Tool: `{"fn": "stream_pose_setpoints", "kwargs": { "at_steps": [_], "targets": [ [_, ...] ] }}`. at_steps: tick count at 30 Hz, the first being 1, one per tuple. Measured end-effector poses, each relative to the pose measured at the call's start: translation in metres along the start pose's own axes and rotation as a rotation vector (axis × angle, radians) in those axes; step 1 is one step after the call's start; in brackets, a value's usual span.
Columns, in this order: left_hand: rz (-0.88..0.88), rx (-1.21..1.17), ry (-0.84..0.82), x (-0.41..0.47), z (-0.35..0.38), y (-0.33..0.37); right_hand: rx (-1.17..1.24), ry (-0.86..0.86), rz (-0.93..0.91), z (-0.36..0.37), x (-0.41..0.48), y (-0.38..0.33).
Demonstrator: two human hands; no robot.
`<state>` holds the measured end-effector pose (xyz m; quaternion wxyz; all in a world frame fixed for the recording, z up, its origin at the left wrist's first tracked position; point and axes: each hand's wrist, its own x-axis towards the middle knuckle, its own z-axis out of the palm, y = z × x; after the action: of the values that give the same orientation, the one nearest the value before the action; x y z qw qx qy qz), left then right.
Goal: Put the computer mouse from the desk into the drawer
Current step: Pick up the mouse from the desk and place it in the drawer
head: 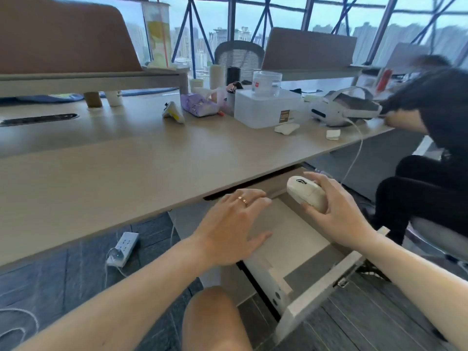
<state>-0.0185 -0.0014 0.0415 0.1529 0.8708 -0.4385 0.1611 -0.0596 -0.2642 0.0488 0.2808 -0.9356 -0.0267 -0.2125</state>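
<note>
The white computer mouse is clasped in the right hand above the pulled-out drawer, below the desk edge. The left hand hovers with fingers spread, empty, over the drawer.

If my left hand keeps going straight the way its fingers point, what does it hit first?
Probably the underside edge of the desk above the open drawer: the left hand points forward into that gap, fingers near the lip. Depth is unclear; it may pass under.
</note>
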Motion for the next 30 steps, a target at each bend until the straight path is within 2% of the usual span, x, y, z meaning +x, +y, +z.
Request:
{"fn": "stream_pose_setpoints", "kwargs": {
  "at_steps": [3, 6, 12, 18, 30],
  "targets": [
    [-0.189, -0.020, -0.191, 0.002, 0.034, -0.005, -0.067, -0.098, 0.090, 0.010, -0.009, 0.018],
    [-0.280, -0.035, -0.277, -0.001, 0.055, -0.013, -0.144, -0.212, 0.191, 0.027, -0.011, 0.030],
    [-0.243, 0.099, -0.149, -0.008, 0.073, -0.017, -0.228, -0.475, 0.295, 0.059, -0.002, 0.043],
    [-0.246, 0.134, -0.091, -0.010, 0.077, -0.014, -0.324, -0.616, 0.345, 0.091, 0.010, 0.048],
    [-0.239, 0.186, -0.105, -0.008, 0.078, -0.015, -0.341, -0.634, 0.336, 0.109, 0.008, 0.058]
  ]
}}
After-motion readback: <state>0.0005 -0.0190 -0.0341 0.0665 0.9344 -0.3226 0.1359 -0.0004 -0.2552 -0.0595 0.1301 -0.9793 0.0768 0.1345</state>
